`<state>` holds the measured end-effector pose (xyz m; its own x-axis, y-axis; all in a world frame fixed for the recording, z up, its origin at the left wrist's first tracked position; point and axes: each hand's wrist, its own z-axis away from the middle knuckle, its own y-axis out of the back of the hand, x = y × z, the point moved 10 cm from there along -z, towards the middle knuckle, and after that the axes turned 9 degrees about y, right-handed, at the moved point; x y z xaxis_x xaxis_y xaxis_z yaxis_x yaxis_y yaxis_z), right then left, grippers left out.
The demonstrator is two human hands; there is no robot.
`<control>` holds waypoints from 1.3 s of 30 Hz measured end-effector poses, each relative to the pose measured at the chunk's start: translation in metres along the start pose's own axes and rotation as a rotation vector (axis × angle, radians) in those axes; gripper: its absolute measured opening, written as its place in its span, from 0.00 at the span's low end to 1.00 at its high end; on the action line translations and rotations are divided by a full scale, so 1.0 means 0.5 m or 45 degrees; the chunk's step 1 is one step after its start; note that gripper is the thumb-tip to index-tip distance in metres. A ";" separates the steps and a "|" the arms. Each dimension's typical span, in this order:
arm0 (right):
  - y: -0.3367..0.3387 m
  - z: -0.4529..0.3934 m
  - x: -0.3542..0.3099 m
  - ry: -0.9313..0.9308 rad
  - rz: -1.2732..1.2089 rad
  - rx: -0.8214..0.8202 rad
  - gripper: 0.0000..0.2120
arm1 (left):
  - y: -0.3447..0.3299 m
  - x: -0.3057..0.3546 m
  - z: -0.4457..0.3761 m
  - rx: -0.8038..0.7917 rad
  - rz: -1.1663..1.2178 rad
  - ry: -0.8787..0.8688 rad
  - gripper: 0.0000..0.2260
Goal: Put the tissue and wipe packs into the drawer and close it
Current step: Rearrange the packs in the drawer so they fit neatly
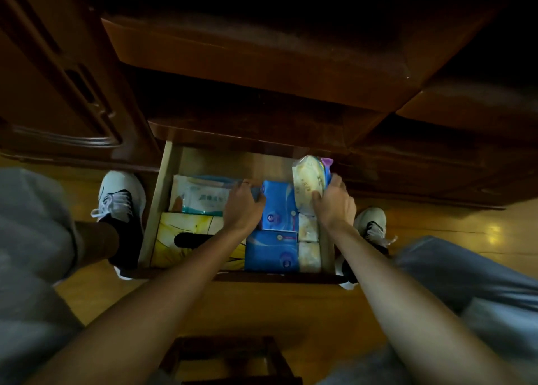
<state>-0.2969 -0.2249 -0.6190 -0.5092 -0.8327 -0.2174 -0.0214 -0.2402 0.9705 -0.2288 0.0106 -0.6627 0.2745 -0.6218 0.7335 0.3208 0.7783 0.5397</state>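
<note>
The wooden drawer (158,207) stands pulled out below me, nearly full. My right hand (334,201) grips a cream tissue pack (308,180) with a purple end, held tilted over the drawer's far right corner. My left hand (243,205) presses against the left side of a blue tissue pack (278,207) in the middle. A second blue pack (270,250) lies nearer me, with cream packs (308,243) to its right. A white wipe pack (201,196) lies at the far left and a yellow tissue box (186,240) at the near left.
The dark wooden cabinet (262,73) rises behind the drawer. My shoes (122,201) rest on the wood floor (276,306) on either side of the drawer. A small wooden stool (233,358) sits under me.
</note>
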 end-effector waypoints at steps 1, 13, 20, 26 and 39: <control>-0.008 -0.002 0.000 -0.017 0.021 0.002 0.24 | -0.010 0.005 0.000 -0.017 -0.060 -0.067 0.12; -0.025 -0.024 -0.017 0.072 0.207 0.075 0.35 | -0.177 0.000 0.053 -0.481 -1.064 -0.551 0.26; 0.009 -0.019 -0.016 0.185 0.149 0.178 0.33 | -0.253 0.064 0.115 -0.528 -1.288 -0.951 0.24; -0.023 -0.039 -0.007 0.187 0.281 0.079 0.32 | -0.287 0.049 0.125 -0.563 -1.470 -0.840 0.26; -0.095 -0.068 -0.025 0.290 0.608 -0.029 0.22 | -0.273 0.073 0.056 -0.337 -1.297 -0.754 0.30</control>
<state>-0.2604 -0.2198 -0.6659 -0.2580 -0.9387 0.2286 0.1873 0.1835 0.9650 -0.2881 -0.1157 -0.6980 -0.6481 -0.7497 0.1339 0.3434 -0.1307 0.9301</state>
